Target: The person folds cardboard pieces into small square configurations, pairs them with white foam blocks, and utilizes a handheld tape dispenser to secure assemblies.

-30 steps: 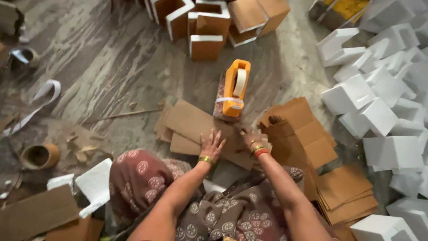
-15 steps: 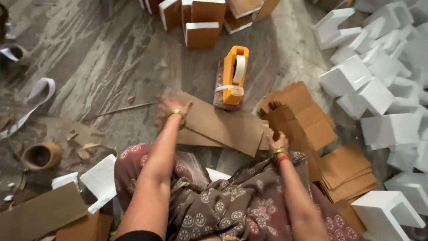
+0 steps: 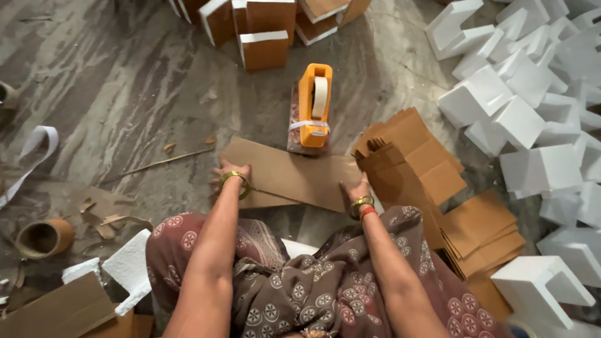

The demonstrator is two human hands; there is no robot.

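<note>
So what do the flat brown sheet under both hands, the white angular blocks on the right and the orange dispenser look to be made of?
The flat brown sheet looks like matte cardboard: dull tan, thin, creased. The white blocks look like foam, probably polystyrene: chalky white with moulded corners. The orange dispenser looks like smooth plastic with a slight sheen, holding a pale tape roll.

The flattened carton sheet (image 3: 294,178) is matt brown corrugated cardboard. The tape dispenser (image 3: 314,103) is glossy orange plastic. White corner blocks (image 3: 538,169) look like grainy foam. The floor (image 3: 113,94) is smooth, veined stone. The patterned dress (image 3: 313,288) is soft cloth.
</note>
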